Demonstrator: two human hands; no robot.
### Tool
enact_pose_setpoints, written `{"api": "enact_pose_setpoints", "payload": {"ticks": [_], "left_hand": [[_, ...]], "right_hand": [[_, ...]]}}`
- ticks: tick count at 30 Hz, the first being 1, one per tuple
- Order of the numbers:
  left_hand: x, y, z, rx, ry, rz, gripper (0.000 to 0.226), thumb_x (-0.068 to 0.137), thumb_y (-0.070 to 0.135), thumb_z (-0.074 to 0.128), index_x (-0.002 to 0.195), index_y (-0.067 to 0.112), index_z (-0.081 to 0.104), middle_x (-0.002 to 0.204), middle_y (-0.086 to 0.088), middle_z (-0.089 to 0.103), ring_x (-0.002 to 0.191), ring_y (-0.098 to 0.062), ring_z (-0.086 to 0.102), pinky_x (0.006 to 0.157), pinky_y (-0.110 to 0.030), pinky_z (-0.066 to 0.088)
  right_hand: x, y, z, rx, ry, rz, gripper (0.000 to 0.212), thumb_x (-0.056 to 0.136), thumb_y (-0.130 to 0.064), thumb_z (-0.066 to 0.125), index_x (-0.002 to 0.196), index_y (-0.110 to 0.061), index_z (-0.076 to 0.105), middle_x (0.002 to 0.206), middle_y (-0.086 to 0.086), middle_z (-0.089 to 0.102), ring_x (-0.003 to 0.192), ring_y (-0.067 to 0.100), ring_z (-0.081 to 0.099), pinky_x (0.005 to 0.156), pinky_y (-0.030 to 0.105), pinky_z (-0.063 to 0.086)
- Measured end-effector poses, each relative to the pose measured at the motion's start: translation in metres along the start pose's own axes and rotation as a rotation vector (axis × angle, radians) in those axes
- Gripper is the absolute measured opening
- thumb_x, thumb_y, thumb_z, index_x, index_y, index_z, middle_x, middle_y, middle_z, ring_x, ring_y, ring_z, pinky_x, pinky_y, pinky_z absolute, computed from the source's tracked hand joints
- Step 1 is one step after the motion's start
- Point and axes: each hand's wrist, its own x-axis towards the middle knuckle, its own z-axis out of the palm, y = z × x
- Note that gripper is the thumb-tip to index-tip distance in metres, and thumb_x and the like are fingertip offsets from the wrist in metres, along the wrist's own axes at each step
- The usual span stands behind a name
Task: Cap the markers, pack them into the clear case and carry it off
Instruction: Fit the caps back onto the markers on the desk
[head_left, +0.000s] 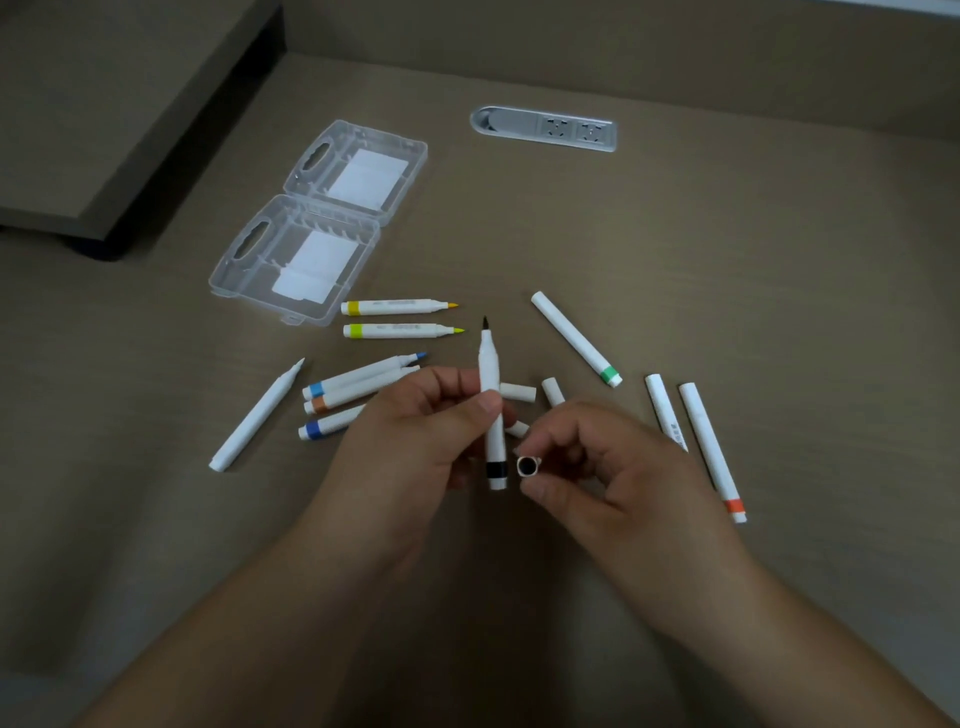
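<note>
My left hand (415, 441) pinches an uncapped black marker (491, 379) upright, tip pointing away from me. My right hand (597, 467) holds a white cap (528, 466) beside the marker's lower end, its open mouth facing me. The clear case (311, 223) lies open and flat at the back left. Two uncapped yellow markers (397, 318) lie just in front of it. Several uncapped markers (353, 387) with blue and brown bands lie left of my hand. A capped green marker (574, 338) and a capped orange marker (711, 452) lie to the right.
Loose white caps (519, 392) lie on the tabletop behind my hands. A white marker (257, 415) lies at the left. A power socket strip (545, 129) is set into the desk at the back. A raised shelf (104, 130) stands at the far left.
</note>
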Motion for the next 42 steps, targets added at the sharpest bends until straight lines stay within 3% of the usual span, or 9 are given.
{"api": "enact_pose_setpoints", "payload": {"ticks": [3, 13, 17, 20, 23, 27, 36, 39, 42], "left_hand": [[-0.001, -0.002, 0.002, -0.006, -0.003, -0.018, 0.013, 0.092, 0.013, 0.062, 0.103, 0.012, 0.068, 0.091, -0.01, 0.077, 0.083, -0.028, 0.071, 0.089, -0.059, 0.053], [-0.001, -0.012, -0.001, 0.131, -0.019, -0.014, 0.011, 0.09, 0.015, 0.066, 0.092, 0.025, 0.068, 0.078, 0.003, 0.074, 0.063, -0.005, 0.062, 0.057, -0.023, 0.046], [-0.003, -0.011, 0.0, 0.255, -0.084, 0.052, 0.019, 0.088, 0.012, 0.067, 0.087, 0.031, 0.065, 0.076, 0.017, 0.073, 0.067, 0.003, 0.066, 0.054, -0.011, 0.048], [-0.005, -0.013, 0.001, 0.29, -0.112, 0.062, 0.02, 0.086, 0.012, 0.07, 0.087, 0.032, 0.067, 0.078, 0.017, 0.073, 0.075, -0.001, 0.069, 0.06, -0.013, 0.053], [-0.008, -0.013, 0.001, 0.286, -0.138, 0.073, 0.02, 0.086, 0.013, 0.07, 0.089, 0.032, 0.068, 0.081, 0.015, 0.074, 0.081, -0.007, 0.07, 0.064, -0.016, 0.056], [-0.01, -0.014, 0.002, 0.251, -0.151, 0.084, 0.017, 0.082, 0.013, 0.073, 0.087, 0.03, 0.07, 0.08, 0.01, 0.074, 0.081, -0.015, 0.07, 0.062, -0.02, 0.057], [-0.009, -0.02, 0.002, 0.242, -0.131, 0.102, 0.017, 0.079, 0.019, 0.078, 0.085, 0.034, 0.072, 0.085, 0.001, 0.075, 0.083, -0.021, 0.071, 0.074, -0.038, 0.06], [-0.01, -0.021, 0.002, 0.25, -0.115, 0.085, 0.02, 0.081, 0.013, 0.077, 0.085, 0.032, 0.073, 0.084, 0.002, 0.075, 0.082, -0.019, 0.071, 0.074, -0.038, 0.06], [-0.014, -0.025, 0.005, 0.281, -0.11, 0.061, 0.021, 0.082, 0.007, 0.074, 0.085, 0.028, 0.072, 0.082, 0.003, 0.075, 0.081, -0.017, 0.072, 0.075, -0.034, 0.059]], "right_hand": [[0.0, 0.002, 0.001, -0.002, 0.012, -0.003, 0.023, 0.081, -0.013, 0.076, 0.084, -0.033, 0.067, 0.087, -0.01, 0.065, 0.084, 0.013, 0.063, 0.071, 0.022, 0.051], [0.007, 0.002, -0.006, 0.002, 0.064, 0.053, 0.019, 0.081, -0.015, 0.077, 0.082, -0.033, 0.068, 0.077, -0.01, 0.065, 0.074, 0.01, 0.062, 0.064, 0.012, 0.046], [0.019, -0.001, -0.008, 0.372, 0.232, 0.168, 0.02, 0.085, -0.003, 0.07, 0.085, -0.022, 0.069, 0.074, 0.001, 0.071, 0.061, 0.009, 0.063, 0.059, 0.019, 0.051], [0.031, -0.007, -0.016, 0.556, 0.328, 0.154, 0.017, 0.088, 0.005, 0.063, 0.091, -0.012, 0.065, 0.072, 0.005, 0.072, 0.061, 0.014, 0.064, 0.057, 0.022, 0.053], [0.037, -0.013, -0.018, 0.538, 0.355, 0.102, 0.018, 0.088, 0.002, 0.065, 0.091, -0.016, 0.066, 0.074, 0.001, 0.073, 0.066, 0.009, 0.065, 0.058, 0.018, 0.049], [0.04, -0.013, -0.013, 0.524, 0.344, 0.104, 0.016, 0.088, -0.002, 0.068, 0.089, -0.018, 0.068, 0.079, 0.003, 0.075, 0.072, 0.011, 0.067, 0.064, 0.017, 0.05], [0.031, -0.004, -0.003, 0.477, 0.245, 0.167, 0.019, 0.085, 0.001, 0.069, 0.084, -0.019, 0.069, 0.083, 0.004, 0.076, 0.072, 0.007, 0.07, 0.059, 0.013, 0.048], [0.026, -0.001, 0.002, 0.449, 0.259, 0.156, 0.022, 0.085, -0.002, 0.071, 0.081, -0.023, 0.068, 0.084, 0.003, 0.075, 0.07, 0.007, 0.068, 0.061, 0.017, 0.05], [0.021, 0.002, 0.007, 0.398, 0.265, 0.17, 0.023, 0.085, -0.005, 0.072, 0.079, -0.027, 0.069, 0.088, 0.0, 0.075, 0.081, 0.013, 0.071, 0.073, 0.028, 0.058]]}}
